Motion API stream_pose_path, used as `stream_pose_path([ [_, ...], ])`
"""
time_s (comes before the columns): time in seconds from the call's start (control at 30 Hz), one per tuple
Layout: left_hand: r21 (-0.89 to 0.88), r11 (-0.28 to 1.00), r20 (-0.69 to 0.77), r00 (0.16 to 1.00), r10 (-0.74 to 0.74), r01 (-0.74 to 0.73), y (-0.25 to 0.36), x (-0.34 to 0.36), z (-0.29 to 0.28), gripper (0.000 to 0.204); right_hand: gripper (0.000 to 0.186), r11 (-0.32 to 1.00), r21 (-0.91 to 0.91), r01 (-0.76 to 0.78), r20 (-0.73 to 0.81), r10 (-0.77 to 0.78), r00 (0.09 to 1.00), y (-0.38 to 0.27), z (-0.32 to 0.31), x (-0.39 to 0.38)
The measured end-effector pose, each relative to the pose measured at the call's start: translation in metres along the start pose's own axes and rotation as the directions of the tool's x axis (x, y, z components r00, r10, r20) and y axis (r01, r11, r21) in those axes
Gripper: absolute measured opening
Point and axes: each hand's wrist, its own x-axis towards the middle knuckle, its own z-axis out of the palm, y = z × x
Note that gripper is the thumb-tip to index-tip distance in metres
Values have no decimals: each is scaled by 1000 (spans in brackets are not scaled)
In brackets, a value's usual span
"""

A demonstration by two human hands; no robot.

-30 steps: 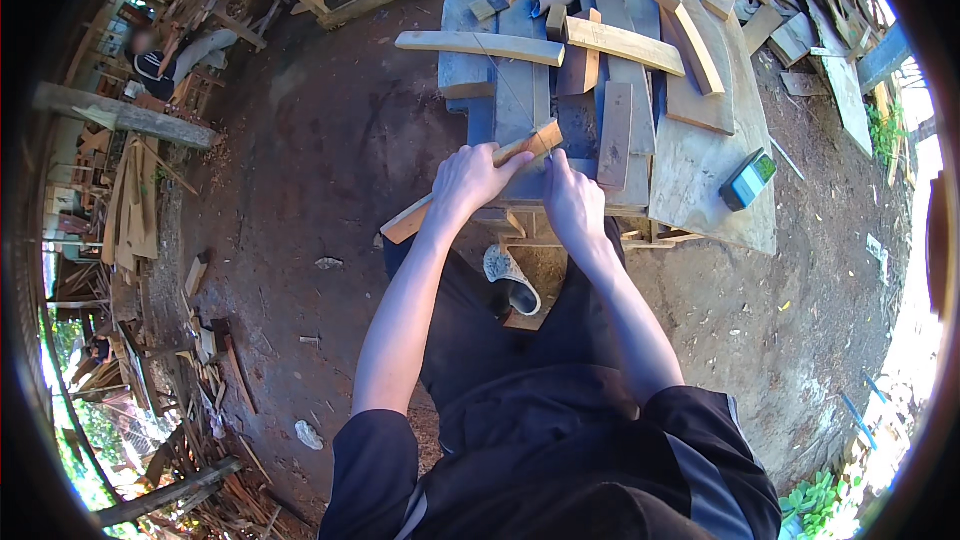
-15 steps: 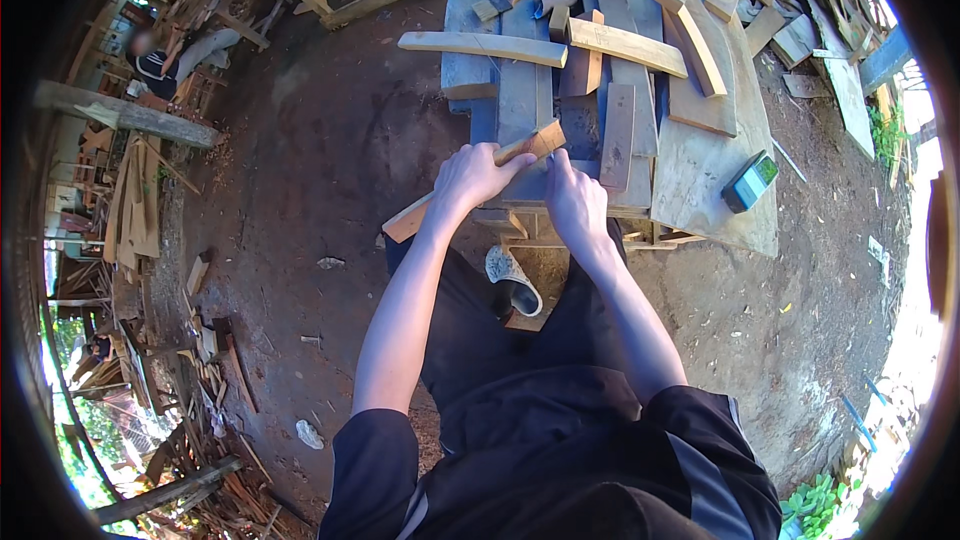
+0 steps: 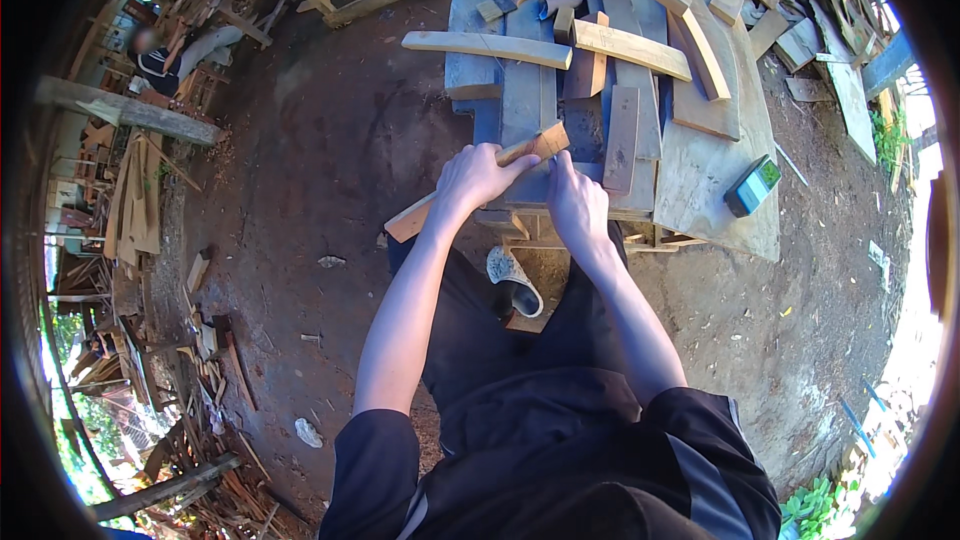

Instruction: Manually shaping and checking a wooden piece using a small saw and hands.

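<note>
A narrow wooden strip (image 3: 413, 216) lies slantwise near the front edge of the plank workbench (image 3: 520, 102), its upper end over the bench. My left hand (image 3: 478, 176) is closed on the strip, the thumb along its near face. My right hand (image 3: 574, 202) is closed just below the strip's upper end, fingertips pinched on something small and thin that I cannot make out. Beyond them lie a pale board (image 3: 485, 46), crossed wooden pieces (image 3: 635, 48), a brush (image 3: 497, 7) and a dark board (image 3: 620, 140). My dark-clad legs and a speckled shoe show below the bench.
A green-and-black device (image 3: 752, 188) rests on the bench's right side. A wooden frame (image 3: 370, 2) stands behind at left. Lumber piles (image 3: 135, 200) and a post (image 3: 125, 112) line the left, with a person (image 3: 155, 70) beyond. Scrap boards (image 3: 800, 40) are heaped at back right.
The whole view has shifted very slightly to the right. My hands and the strip keep nearly the same position and grip relative to each other.
</note>
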Motion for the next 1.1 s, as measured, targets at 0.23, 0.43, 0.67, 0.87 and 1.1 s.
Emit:
stream_pose_path([
  [0.23,60,997,-108,993,48,-42,-6,5,8,71,11,999,15,-29,32,29,999,-1,-2,2],
  [0.43,46,998,-102,993,54,-50,-9,4,6,72,11,1000,-17,-17,64,18,998,-2,2,5],
  [0.67,27,999,-23,1000,19,-19,-3,3,0,73,12,1000,6,-12,36,12,999,1,2,5],
  [0.87,-10,1000,8,1000,-3,3,-4,2,-5,74,20,998,-59,-5,76,9,997,-4,2,9],
  [1.1,-18,1000,26,1000,-14,14,-5,4,-5,74,13,999,-38,2,53,0,999,1,-3,4],
])
